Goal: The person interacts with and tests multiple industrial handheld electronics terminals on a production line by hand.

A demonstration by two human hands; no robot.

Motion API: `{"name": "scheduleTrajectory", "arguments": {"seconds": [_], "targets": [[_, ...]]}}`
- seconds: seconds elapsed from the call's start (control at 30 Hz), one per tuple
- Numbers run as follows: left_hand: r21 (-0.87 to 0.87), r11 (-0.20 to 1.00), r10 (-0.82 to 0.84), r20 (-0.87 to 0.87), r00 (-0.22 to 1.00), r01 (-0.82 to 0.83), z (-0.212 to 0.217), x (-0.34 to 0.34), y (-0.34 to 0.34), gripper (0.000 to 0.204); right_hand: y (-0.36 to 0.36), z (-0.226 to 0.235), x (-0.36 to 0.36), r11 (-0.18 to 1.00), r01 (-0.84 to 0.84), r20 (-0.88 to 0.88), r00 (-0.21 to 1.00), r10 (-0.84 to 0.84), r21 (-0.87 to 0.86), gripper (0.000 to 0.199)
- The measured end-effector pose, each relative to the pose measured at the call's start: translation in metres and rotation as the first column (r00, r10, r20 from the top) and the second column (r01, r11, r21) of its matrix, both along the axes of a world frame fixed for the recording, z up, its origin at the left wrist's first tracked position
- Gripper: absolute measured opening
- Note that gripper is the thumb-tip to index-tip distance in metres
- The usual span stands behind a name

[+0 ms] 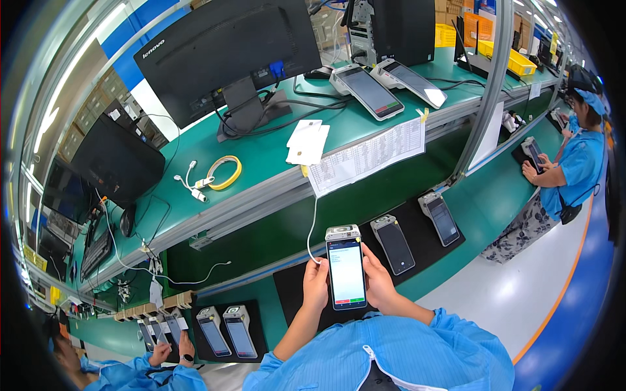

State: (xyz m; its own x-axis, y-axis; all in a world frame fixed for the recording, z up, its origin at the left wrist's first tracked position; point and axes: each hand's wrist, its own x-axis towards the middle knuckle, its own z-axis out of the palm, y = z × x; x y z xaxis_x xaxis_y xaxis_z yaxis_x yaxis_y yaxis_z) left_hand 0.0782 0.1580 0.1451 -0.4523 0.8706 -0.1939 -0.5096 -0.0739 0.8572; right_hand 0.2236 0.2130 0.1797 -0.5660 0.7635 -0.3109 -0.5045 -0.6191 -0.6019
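Note:
I hold a handheld payment terminal (pixel 347 274) upright between both hands, its lit screen towards me with a red and a green button at the bottom. My left hand (pixel 315 285) is closed on its left edge, and my right hand (pixel 378 277) grips the right edge. A white cable (pixel 313 225) comes down to the terminal's left side by my left fingers; its end is hidden there. To the right, two more terminals, one nearer (pixel 394 245) and one farther (pixel 441 219), rest on a black mat (pixel 422 244).
Two terminals (pixel 224 331) lie on a mat at left, beside a co-worker's hands (pixel 171 348). Another co-worker (pixel 580 156) works at right. The shelf above holds a monitor (pixel 228 58), white cards (pixel 306 143), yellow tape (pixel 223 173), adapter cables (pixel 192 182) and terminals (pixel 372 91). A printed sheet (pixel 368 156) hangs off it.

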Motion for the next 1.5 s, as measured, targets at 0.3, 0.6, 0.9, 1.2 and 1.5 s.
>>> {"name": "scheduleTrajectory", "arguments": {"seconds": [0.3,0.6,0.9,1.2,1.5], "targets": [[0.025,0.999,-0.041,-0.061,0.997,0.043,-0.006,-0.002,0.002,0.018,0.0,-0.004,0.0,0.999,-0.029,0.026,0.999,0.028,0.028,0.046],[0.014,0.995,-0.101,-0.141,0.985,0.104,-0.006,-0.009,0.001,0.017,0.003,-0.008,0.0,0.998,-0.043,0.0,0.999,0.043,0.051,0.046],[0.01,0.997,-0.076,-0.15,0.986,0.079,-0.003,-0.008,0.0,0.018,0.003,-0.013,-0.001,0.998,-0.045,-0.008,0.999,0.046,0.044,0.046],[0.023,0.994,-0.105,-0.157,0.982,0.11,-0.006,-0.01,-0.001,0.018,0.003,-0.012,-0.001,0.997,-0.058,0.006,0.998,0.058,0.042,0.046],[0.006,0.994,-0.104,-0.154,0.983,0.106,-0.005,-0.011,0.0,0.018,0.004,-0.007,0.0,0.998,-0.059,-0.012,0.998,0.059,0.029,0.046]]}}
